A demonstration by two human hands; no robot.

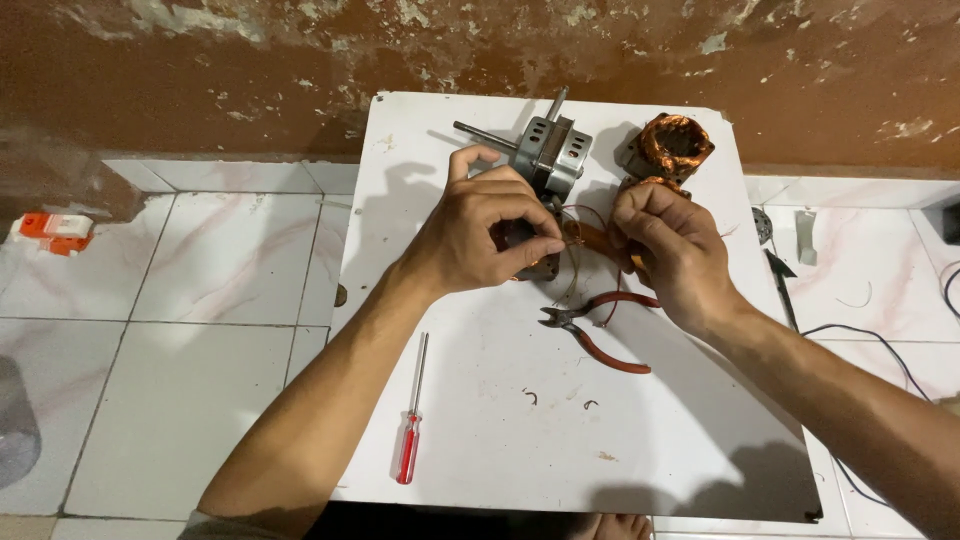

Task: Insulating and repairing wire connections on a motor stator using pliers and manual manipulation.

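A white board (520,440) is laid on a pale tiled floor (190,330), with a brown, flaking wall (300,70) behind it. Near the board's middle a thin copper wire (585,240) is held between both hands — it looks orange-brown, glossy, bent into loose loops, w/ fine strands trailing down toward the board. The left hand (480,235) is curled tight, thumb and fingertips pinched on the wire's end, index finger raised. The right hand (670,250) is clenched round the other part of the wire; what exactly lies inside its fist cannot be told.

Just behind the left hand a grey metal motor housing (550,150) is seen, w/ a steel shaft (485,134) sticking out to the left & a second stub pointing up. A dark part under the left fingers is mostly hidden. Beside the housing, behind the right hand, a stator (672,148) is placed — its copper winding is dense, reddish-orange, wound in a ring inside a grey frame.

Red-handled pliers (600,335) are lying on the board just below the hands, jaws pointing left, untouched. A small red-handled screwdriver (410,430) is lying well apart, near the board's left edge. Tiny wire clippings (530,397) are scattered below the pliers. A black cable (870,345) is seen on the tiles at right, an orange-white object (57,232) far left
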